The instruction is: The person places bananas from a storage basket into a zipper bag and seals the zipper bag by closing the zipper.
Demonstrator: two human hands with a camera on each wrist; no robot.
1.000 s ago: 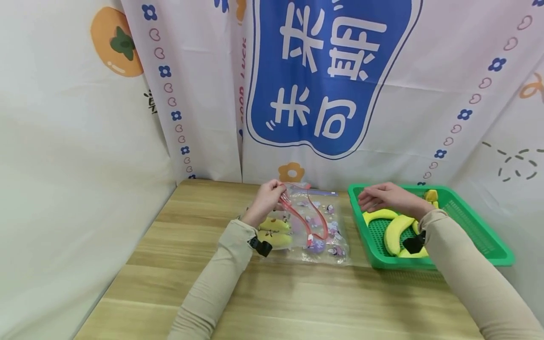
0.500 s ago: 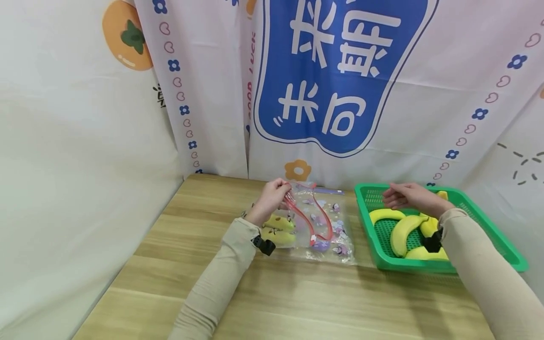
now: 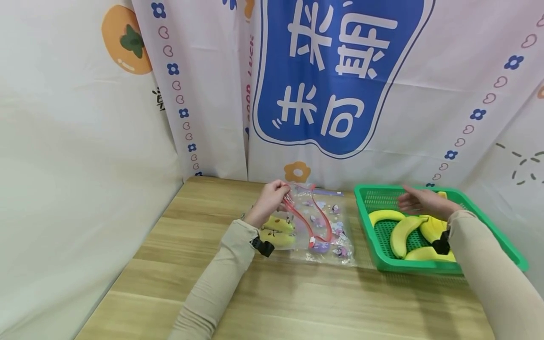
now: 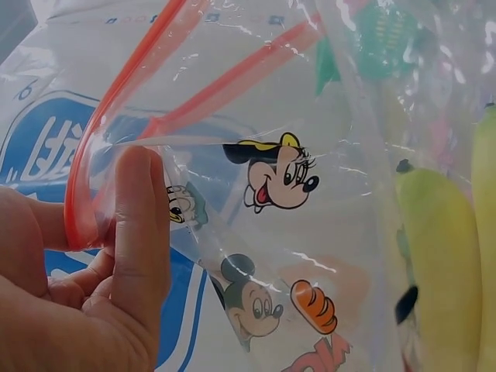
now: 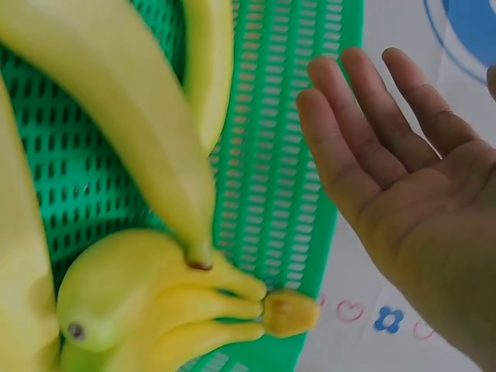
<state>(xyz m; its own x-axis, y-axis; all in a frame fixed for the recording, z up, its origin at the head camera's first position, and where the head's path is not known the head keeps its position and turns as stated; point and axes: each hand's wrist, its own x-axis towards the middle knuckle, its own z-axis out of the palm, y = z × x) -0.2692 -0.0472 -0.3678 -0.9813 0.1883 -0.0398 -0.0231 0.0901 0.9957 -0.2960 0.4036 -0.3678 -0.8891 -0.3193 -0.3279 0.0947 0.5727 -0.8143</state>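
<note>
My left hand (image 3: 274,200) pinches the red zip edge of a clear plastic bag (image 3: 303,255) printed with cartoon figures, and the bag's mouth gapes. Inside its left part lie yellow bananas (image 3: 278,238), seen through the plastic; the left wrist view shows two bananas (image 4: 442,263) at its right. My right hand (image 3: 427,202) hovers over the green basket (image 3: 374,257) with its fingers straight and holds nothing. Below it are a single banana (image 3: 401,236) and a bunch of bananas (image 5: 155,302), apart from the hand in the right wrist view.
The basket stands at the right of the wooden table (image 3: 297,302), with another banana (image 3: 386,216) by its left wall and one along the front. A printed cloth (image 3: 212,94) hangs behind the table, and a pale cloth (image 3: 85,189) on the left.
My right hand has moved to the right, from the basket's left rim to above the bananas. The left hand keeps its hold on the bag's edge.
</note>
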